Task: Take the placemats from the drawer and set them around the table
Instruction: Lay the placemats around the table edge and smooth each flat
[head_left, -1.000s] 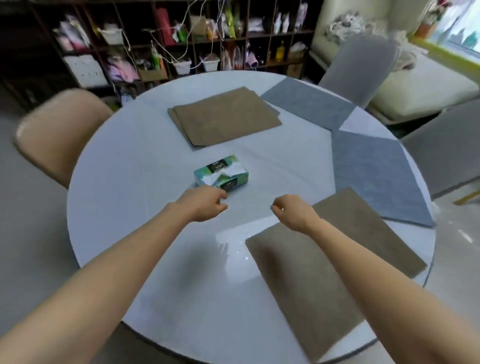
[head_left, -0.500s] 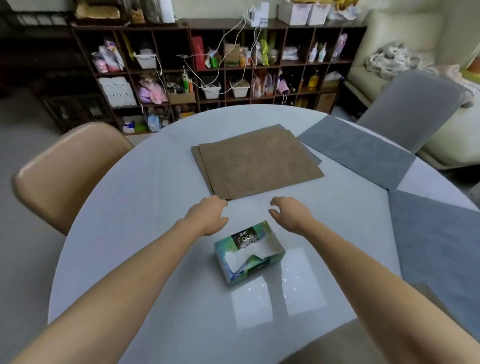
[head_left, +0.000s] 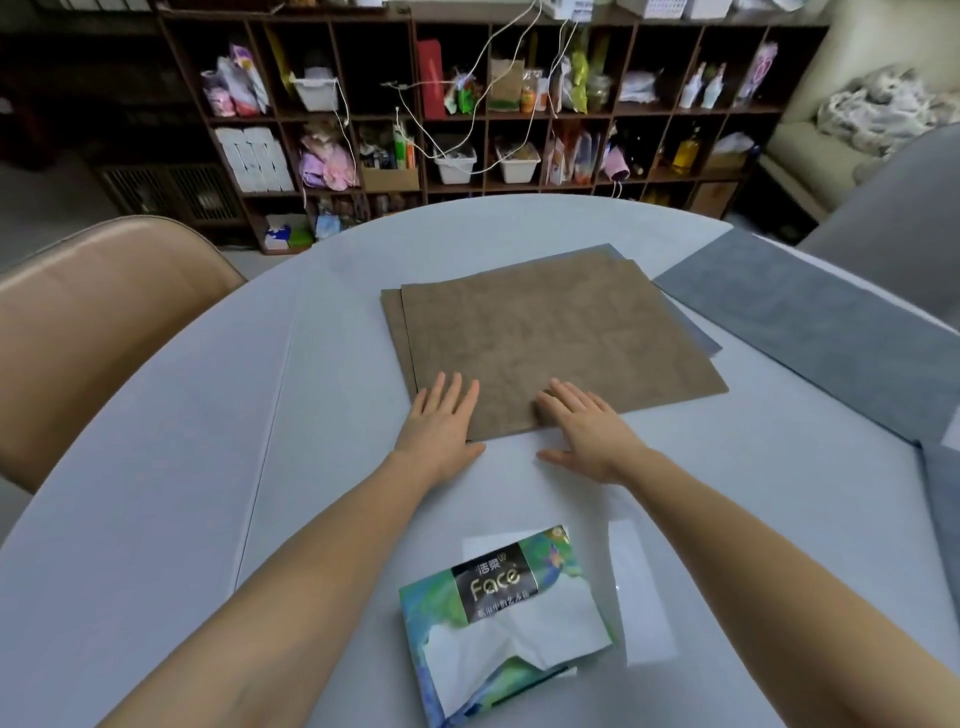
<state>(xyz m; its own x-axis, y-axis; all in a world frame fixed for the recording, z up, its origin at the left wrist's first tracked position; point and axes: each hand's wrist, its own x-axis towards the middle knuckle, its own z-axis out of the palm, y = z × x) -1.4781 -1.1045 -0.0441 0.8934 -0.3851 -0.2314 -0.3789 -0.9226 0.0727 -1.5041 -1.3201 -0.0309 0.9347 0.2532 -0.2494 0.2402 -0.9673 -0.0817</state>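
Both hands flat, fingers straight, gripping nothing. Left hand (head_left: 442, 423) and right hand (head_left: 587, 428) press the near edge of the brown placemat stack (head_left: 550, 338), fingertips on the top mat, heels on the table (head_left: 208, 467). Grey placemat (head_left: 810, 332) lies right of the right hand. Tissue box (head_left: 506, 618) sits behind the wrists, between the forearms.

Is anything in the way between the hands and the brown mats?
No. The left hand and right hand already lie flat on the near edge of the brown placemat stack. The tissue box sits behind them.
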